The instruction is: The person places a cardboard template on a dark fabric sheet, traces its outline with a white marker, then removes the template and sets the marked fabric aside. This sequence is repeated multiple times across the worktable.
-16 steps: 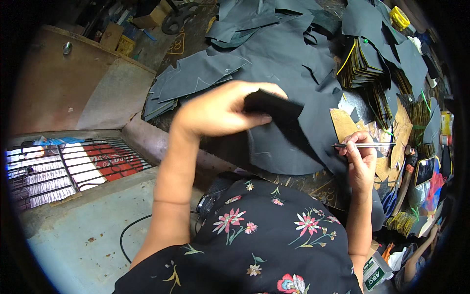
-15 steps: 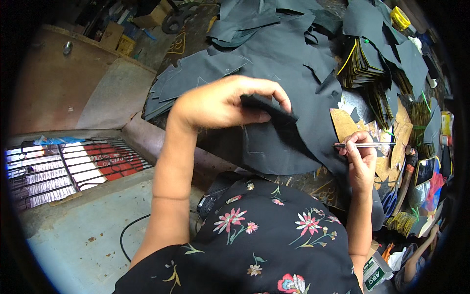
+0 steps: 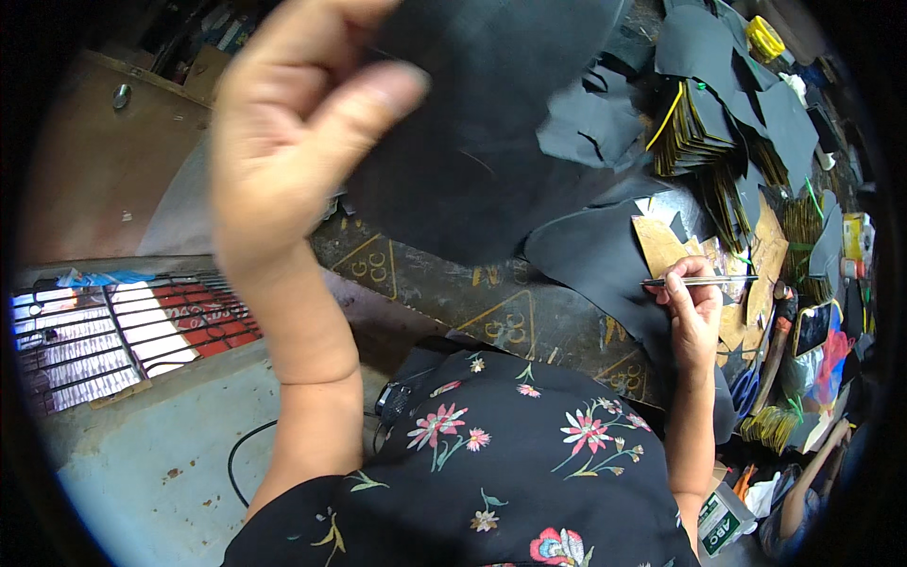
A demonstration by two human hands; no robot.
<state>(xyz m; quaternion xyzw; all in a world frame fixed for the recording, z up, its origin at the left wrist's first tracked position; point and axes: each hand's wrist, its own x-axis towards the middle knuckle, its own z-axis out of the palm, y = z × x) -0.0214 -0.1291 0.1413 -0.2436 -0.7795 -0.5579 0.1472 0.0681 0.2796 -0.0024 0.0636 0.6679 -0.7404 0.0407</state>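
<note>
Here, a cluttered bench (image 3: 453, 298) is seen from above through a wide, rounded view, with two bare hands at work over it. The left hand (image 3: 283, 161), large and slightly blurred, is held high at the upper left. A broad, dark, leather-like sheet (image 3: 491, 123) is gripped by it and held up over the bench, with a curved lower edge and a faint pale line on its surface. The thumb is laid over the sheet's left side; the fingers are partly cut off by the top of the view, so their exact hold cannot be told.

In the right hand (image 3: 697, 317), a slim pen (image 3: 727, 280) is gripped between thumb and fingers, pointed to the left. Just beside that hand, a dark pointed flap (image 3: 600, 255) is spread on the bench; whether it is joined to the raised sheet cannot be told.

To the right, brown card pieces (image 3: 657, 244) are scattered near the pen. Beyond them, dark cut pieces with yellowish edges (image 3: 694, 151) are stacked, and a yellow roll (image 3: 765, 38) is placed at the far corner. Blue-handled scissors (image 3: 746, 387) are seen nearer the wearer, whose black garment (image 3: 529, 397) is patterned with flowers.
</note>
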